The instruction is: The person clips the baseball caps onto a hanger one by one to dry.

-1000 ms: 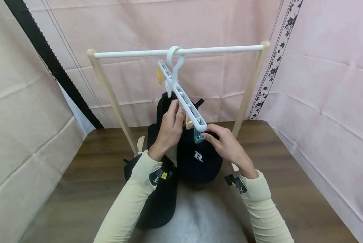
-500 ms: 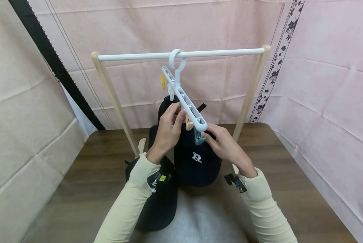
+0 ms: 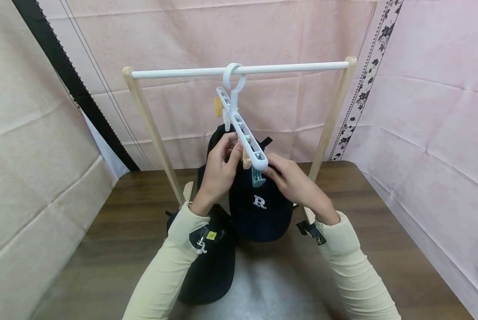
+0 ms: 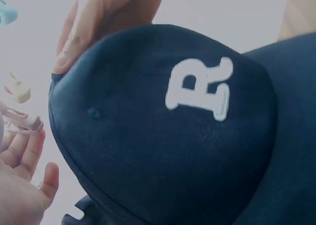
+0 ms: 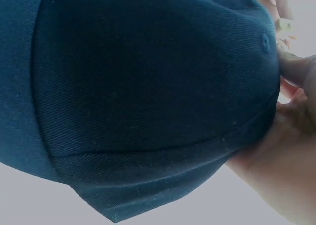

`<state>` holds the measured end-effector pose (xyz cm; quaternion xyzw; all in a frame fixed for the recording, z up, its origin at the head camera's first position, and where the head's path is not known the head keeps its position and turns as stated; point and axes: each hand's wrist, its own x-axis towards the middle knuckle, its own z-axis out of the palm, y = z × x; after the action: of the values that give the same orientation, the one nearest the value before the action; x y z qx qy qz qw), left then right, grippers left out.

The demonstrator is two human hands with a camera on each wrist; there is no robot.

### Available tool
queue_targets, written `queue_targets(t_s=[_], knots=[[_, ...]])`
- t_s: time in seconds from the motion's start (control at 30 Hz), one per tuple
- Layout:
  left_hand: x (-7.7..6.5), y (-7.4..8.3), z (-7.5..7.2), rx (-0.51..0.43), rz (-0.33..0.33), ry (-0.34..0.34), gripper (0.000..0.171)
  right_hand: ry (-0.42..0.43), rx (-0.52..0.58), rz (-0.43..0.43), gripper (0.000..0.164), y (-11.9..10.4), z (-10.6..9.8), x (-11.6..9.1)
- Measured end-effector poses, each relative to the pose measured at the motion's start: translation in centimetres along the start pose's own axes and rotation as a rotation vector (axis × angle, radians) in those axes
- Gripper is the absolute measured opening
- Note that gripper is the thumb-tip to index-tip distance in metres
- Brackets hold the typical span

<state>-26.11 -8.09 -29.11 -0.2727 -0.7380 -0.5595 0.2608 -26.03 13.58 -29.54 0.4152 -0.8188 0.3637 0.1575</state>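
Dark cap (image 3: 259,222), at right. Looks light, soft, hardly slippery; best taken by the crown. Held in right hand (image 3: 294,181); beside beige clip (image 3: 246,161), left hand (image 3: 218,169), grip unclear.

The brown table (image 3: 115,231) (wood-grained) carries a dark cap (image 3: 212,275) and a rack (image 3: 287,68).

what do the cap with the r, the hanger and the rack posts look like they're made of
Cap: woven cloth, possibly cotton twill, matte; fine diagonal ribs and stitched seams show up close.
Hanger: most likely molded plastic, pale and smooth, with slots and rounded ends.
Rack posts: apparently light wood, pale tan and matte, though the grain is too faint to confirm.
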Motion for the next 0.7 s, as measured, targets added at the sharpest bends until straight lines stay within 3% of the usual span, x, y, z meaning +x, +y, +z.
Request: queue_targets(t_s=[0.17, 0.4, 0.7], knots=[[0.2, 0.1, -0.4, -0.084, -0.047, -0.003, 0.028, 0.01, 0.015, -0.029, 0.01, -0.1, -0.3, 0.7], [0.3, 0.1, -0.8, -0.21, -0.123, -0.025, 0.028, 0.034, 0.041, 0.006, 0.011, -0.3, 0.1, 1.4], [0.2, 0.3, -0.5, -0.372, -0.197, -0.026, 0.028, 0.032, 0.024, -0.029, 0.015, -0.1, 0.3, 1.9]])
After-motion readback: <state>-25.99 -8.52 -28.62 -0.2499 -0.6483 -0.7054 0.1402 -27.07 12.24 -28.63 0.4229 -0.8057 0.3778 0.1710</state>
